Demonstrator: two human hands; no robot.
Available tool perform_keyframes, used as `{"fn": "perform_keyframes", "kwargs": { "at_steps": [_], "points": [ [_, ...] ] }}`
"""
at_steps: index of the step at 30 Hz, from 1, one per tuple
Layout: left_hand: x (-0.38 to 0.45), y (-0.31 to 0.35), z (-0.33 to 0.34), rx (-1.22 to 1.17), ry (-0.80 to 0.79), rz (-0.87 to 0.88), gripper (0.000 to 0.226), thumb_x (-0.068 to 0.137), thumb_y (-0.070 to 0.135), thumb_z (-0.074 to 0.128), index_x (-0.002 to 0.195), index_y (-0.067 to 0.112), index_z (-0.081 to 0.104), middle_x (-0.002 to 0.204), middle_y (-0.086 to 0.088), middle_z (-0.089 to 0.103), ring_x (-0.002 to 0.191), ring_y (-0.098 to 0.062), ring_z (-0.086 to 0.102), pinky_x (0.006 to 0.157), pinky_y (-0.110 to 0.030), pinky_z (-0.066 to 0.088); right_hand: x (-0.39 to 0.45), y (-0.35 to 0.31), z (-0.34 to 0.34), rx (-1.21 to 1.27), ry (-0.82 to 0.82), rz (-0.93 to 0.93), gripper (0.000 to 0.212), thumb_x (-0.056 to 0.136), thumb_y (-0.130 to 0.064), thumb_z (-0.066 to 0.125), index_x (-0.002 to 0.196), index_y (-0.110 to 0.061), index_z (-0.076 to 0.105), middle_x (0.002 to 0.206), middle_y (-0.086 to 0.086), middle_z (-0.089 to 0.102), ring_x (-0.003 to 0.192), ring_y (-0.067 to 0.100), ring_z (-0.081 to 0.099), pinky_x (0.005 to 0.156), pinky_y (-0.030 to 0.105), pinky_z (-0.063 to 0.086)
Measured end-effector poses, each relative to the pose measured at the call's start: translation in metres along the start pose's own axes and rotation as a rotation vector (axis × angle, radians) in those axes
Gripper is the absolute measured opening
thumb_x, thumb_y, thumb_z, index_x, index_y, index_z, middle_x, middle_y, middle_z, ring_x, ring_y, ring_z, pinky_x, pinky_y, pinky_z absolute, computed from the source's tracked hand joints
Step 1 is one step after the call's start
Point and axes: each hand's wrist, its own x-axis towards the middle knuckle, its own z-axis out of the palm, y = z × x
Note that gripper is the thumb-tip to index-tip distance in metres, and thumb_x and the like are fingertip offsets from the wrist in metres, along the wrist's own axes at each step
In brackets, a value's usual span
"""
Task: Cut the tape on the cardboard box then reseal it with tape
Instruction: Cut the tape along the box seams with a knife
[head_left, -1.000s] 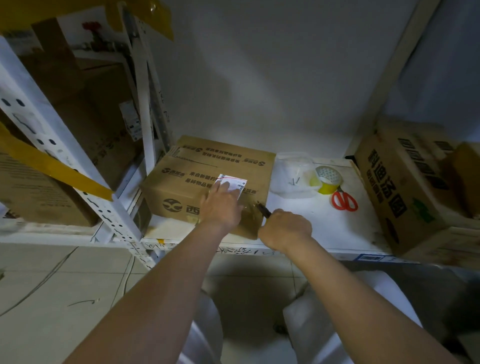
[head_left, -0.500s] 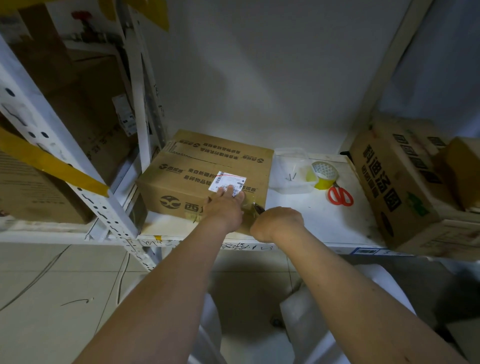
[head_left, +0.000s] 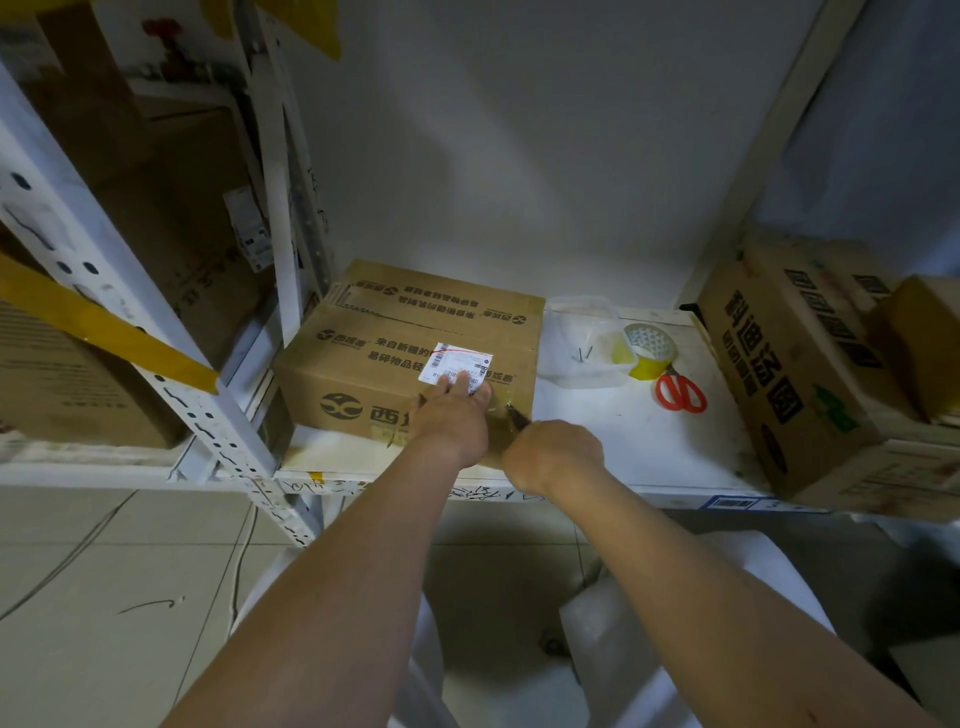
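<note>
- Your cardboard box (head_left: 395, 358) sits on the white shelf (head_left: 623, 441), pushed to its left end against the shelf post (head_left: 283, 208), with its front face close to the shelf's front edge.
- Your left hand (head_left: 454, 418) lies flat on the box's top near its front right corner, fingers straight and together, their tips resting on the white shipping label (head_left: 457, 364); it steadies the box.
- Your right hand (head_left: 553, 454) is curled tight around a dark blade (head_left: 517, 415), whose tip touches the shiny tape at the box's front right corner.
- Judging by this, you are on the first step: the cut is at its start, and the seam across the box top looks unopened.
- The next move calls for drawing the blade along the taped seam with shallow pressure, keeping your left fingers off the line of travel; they are just beside the tip now.
- Right of the box stands a clear plastic tub (head_left: 582, 343), touching or nearly touching its side; beyond that are the tape roll (head_left: 649, 351) and red scissors (head_left: 680, 392).
- Bare shelf lies in front of the tub, to the right of the box, so your right hand has room to swing there.
- Further right, a large printed carton (head_left: 789, 374) closes off that end, and the box has no slack on its left.
</note>
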Motion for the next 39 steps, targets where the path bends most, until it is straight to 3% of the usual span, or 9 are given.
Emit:
{"fn": "perform_keyframes", "kwargs": {
  "at_steps": [5,8,14,18,21,24,29,33,39],
  "points": [
    [0.002,-0.001,-0.001,0.011,-0.004,0.007,0.065,0.097,0.018,0.042,0.152,0.031,0.009,0.162,0.002,-0.001,0.149,-0.025,-0.001,0.118,-0.051,0.012,0.001,0.007,0.037,0.270,0.150,0.058,0.028,0.087,-0.029,0.050,0.108,-0.014,0.058,0.102,0.004,0.067,0.093,0.025,0.063,0.071,0.030,0.046],
    [0.005,0.000,-0.001,0.022,-0.001,0.004,0.064,0.097,0.017,0.040,0.152,0.031,0.010,0.162,0.001,0.000,0.149,-0.026,0.000,0.118,-0.051,0.014,0.005,0.008,0.046,0.305,0.203,0.056,0.026,0.087,-0.030,0.049,0.106,-0.014,0.056,0.098,0.004,0.067,0.089,0.025,0.064,0.073,0.031,0.050],
    [0.006,0.002,-0.005,0.044,0.000,-0.005,0.063,0.096,0.015,0.039,0.151,0.031,0.012,0.162,0.000,0.003,0.149,-0.026,0.003,0.117,-0.051,0.018,0.012,0.009,0.047,0.288,0.270,0.064,0.022,0.088,-0.030,0.048,0.103,-0.015,0.054,0.094,0.003,0.065,0.083,0.024,0.062,0.066,0.027,0.042],
    [0.003,0.003,-0.006,0.049,0.000,-0.001,0.065,0.094,0.012,0.038,0.151,0.031,0.013,0.162,0.000,0.004,0.149,-0.026,0.003,0.117,-0.052,0.019,0.025,0.002,0.016,0.449,0.311,0.103,0.031,0.086,-0.032,0.049,0.107,-0.010,0.055,0.108,0.011,0.066,0.100,0.033,0.061,0.080,0.033,0.045],
    [0.002,0.003,-0.009,0.048,0.001,0.008,0.064,0.093,0.012,0.039,0.150,0.033,0.020,0.161,0.000,0.008,0.148,-0.026,0.006,0.116,-0.052,0.021,0.041,0.002,-0.022,0.388,0.340,0.068,0.026,0.086,-0.033,0.049,0.101,-0.012,0.054,0.101,0.008,0.065,0.088,0.028,0.059,0.074,0.032,0.047],
    [0.004,0.004,-0.012,0.053,-0.001,-0.001,0.065,0.093,0.010,0.041,0.150,0.033,0.020,0.161,0.000,0.010,0.148,-0.026,0.008,0.116,-0.052,0.021,0.043,0.014,-0.028,0.294,0.222,0.042,0.017,0.088,-0.030,0.048,0.096,-0.015,0.051,0.093,0.005,0.060,0.079,0.024,0.052,0.067,0.029,0.041],
    [0.004,0.005,-0.014,0.066,-0.031,-0.011,0.068,0.091,0.009,0.042,0.150,0.032,0.017,0.161,0.000,0.009,0.148,-0.026,0.007,0.116,-0.051,0.022,0.026,0.023,0.002,0.226,-0.041,0.094,0.038,0.085,-0.032,0.046,0.119,-0.014,0.046,0.103,0.005,0.058,0.094,0.026,0.056,0.075,0.032,0.042],
    [0.003,0.005,-0.014,0.079,-0.039,-0.010,0.069,0.091,0.008,0.041,0.151,0.032,0.015,0.161,-0.001,0.008,0.148,-0.026,0.007,0.116,-0.051,0.023,0.022,0.020,-0.004,0.200,-0.066,0.084,0.042,0.086,-0.029,0.045,0.124,-0.012,0.044,0.116,0.006,0.059,0.106,0.027,0.056,0.077,0.032,0.041],
    [0.003,0.005,-0.014,0.073,-0.036,-0.004,0.067,0.091,0.009,0.041,0.150,0.031,0.018,0.160,-0.002,0.010,0.147,-0.027,0.009,0.114,-0.049,0.026,0.024,0.015,-0.006,0.146,-0.072,0.080,0.042,0.082,-0.027,0.049,0.122,-0.013,0.048,0.096,0.002,0.053,0.088,0.023,0.051,0.074,0.031,0.043]
  ]
}}
